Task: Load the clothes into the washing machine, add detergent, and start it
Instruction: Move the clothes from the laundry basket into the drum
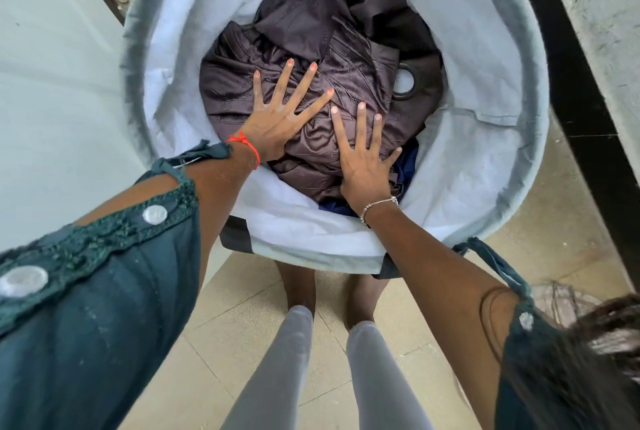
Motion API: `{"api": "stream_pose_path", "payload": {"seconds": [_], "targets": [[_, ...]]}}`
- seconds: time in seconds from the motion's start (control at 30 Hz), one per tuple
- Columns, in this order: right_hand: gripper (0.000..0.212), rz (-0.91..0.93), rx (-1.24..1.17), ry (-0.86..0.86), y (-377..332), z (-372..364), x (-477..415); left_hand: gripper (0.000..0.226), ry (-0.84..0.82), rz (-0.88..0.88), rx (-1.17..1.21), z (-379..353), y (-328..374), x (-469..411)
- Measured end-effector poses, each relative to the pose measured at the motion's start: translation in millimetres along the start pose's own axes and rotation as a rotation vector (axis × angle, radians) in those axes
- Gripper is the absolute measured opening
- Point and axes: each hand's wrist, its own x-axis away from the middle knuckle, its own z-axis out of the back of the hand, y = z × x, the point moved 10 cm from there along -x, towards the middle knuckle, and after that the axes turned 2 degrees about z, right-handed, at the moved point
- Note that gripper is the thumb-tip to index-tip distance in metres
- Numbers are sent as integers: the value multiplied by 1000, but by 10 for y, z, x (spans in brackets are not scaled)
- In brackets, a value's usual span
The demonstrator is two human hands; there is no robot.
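Beige tiles (242,325) lie under the basket (533,100) of dark clothes (311,31).

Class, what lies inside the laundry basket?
Crumpled dark brown cloth with a ring eyelet fills the basket; left hand and right hand press flat on it. Beneath, blue cloth peeks out. Anything deeper is covered.

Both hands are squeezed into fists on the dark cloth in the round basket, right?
Not fists. The head view shows the left hand and the right hand lying open, fingers spread flat, on the dark cloth in the round basket.
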Motion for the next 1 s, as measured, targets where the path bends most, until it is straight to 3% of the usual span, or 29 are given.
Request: {"api": "stream_pose_path", "payload": {"seconds": [0.1, 0.2, 0.33, 0.57, 0.73, 0.87, 0.93, 1.0], "targets": [[102, 29, 40, 8, -52, -36, 12, 82, -9, 20, 38, 9, -8, 0], [91, 74, 53, -3, -97, -29, 30, 75, -42, 29, 75, -7, 1, 19], [82, 114, 58, -2, -129, 40, 66, 63, 77, 20, 72, 28, 28, 31], [78, 150, 48, 5, -225, 434, 255, 70, 87, 70, 220, 430, 5, 218], [85, 195, 29, 128, -299, 1060, 635, 68, 140, 124, 234, 948, 65, 504], [67, 185, 72, 246, -367, 1693, 1016, 57, 270, 164, 123, 1579, 71, 821], [74, 183, 114, 269, -419, 2036, 1252, 55, 294, 184, 103, 1969, 96, 1029], [112, 205, 99, 270, -514, 2401, 1498, 56, 314, 220, 103, 2410, 114, 1257]]}}
